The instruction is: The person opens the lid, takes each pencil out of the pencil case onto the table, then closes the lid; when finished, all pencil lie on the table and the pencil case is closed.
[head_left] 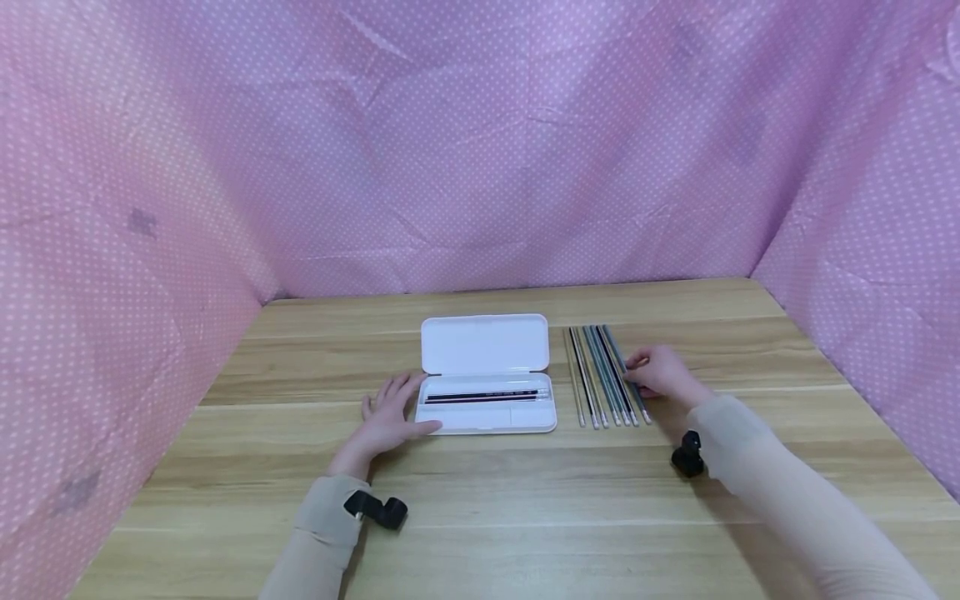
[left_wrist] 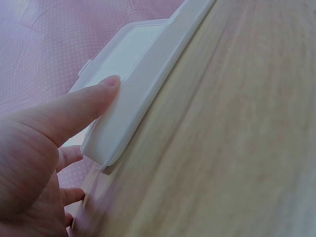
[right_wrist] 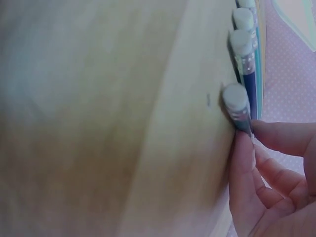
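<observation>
A white pencil case (head_left: 465, 423) lies with its lid (head_left: 485, 343) raised at the back. Two dark pencils (head_left: 480, 398) lie lengthwise inside. My left hand (head_left: 386, 423) rests at the case's left end, fingers spread, with the thumb (left_wrist: 101, 96) against the front wall. To the right of the case, several pencils (head_left: 596, 379) lie side by side, erasers toward me. My right hand (head_left: 660, 372) pinches the rightmost one, a greyish-blue pencil (right_wrist: 236, 101), between thumb and index finger. Its eraser end shows in the right wrist view; part of the shaft is behind my fingers.
The wooden table (head_left: 487, 517) carries everything. Pink dotted cloth (head_left: 480, 167) hangs behind it and on both sides. A black wrist camera (head_left: 378, 508) is strapped to the left wrist, another black camera (head_left: 687, 456) to the right.
</observation>
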The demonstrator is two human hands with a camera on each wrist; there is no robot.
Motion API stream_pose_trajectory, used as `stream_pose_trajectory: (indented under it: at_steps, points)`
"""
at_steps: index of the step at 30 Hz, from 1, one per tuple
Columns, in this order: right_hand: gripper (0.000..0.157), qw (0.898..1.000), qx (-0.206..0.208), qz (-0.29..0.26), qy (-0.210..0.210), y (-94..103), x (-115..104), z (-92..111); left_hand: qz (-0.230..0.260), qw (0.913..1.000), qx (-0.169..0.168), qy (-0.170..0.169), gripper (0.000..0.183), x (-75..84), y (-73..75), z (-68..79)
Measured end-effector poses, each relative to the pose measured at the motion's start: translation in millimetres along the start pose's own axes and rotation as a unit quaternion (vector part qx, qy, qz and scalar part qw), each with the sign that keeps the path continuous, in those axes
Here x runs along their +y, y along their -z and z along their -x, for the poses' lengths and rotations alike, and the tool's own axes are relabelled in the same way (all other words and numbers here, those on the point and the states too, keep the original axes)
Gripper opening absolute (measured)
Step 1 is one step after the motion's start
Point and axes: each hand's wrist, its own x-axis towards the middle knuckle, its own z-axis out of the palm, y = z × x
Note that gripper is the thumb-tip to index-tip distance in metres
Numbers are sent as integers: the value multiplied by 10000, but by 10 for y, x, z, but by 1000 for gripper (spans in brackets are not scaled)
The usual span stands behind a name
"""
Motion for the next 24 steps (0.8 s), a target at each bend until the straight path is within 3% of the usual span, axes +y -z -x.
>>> stream_pose_trajectory:
  at_steps: [6, 14, 24]
  points:
    - [28, 10000, 11, 75, 5, 10, -17, 5, 10, 10000, -12, 14, 85, 3, 6, 2]
    - [32, 9993, -60, -353, 119, 84, -46, 37, 22, 10000, -20, 7, 86, 0, 0, 12]
    - [38, 9982, -23, 19, 602, 55, -313, 42, 69, 10000, -3, -19, 85, 6, 7, 13]
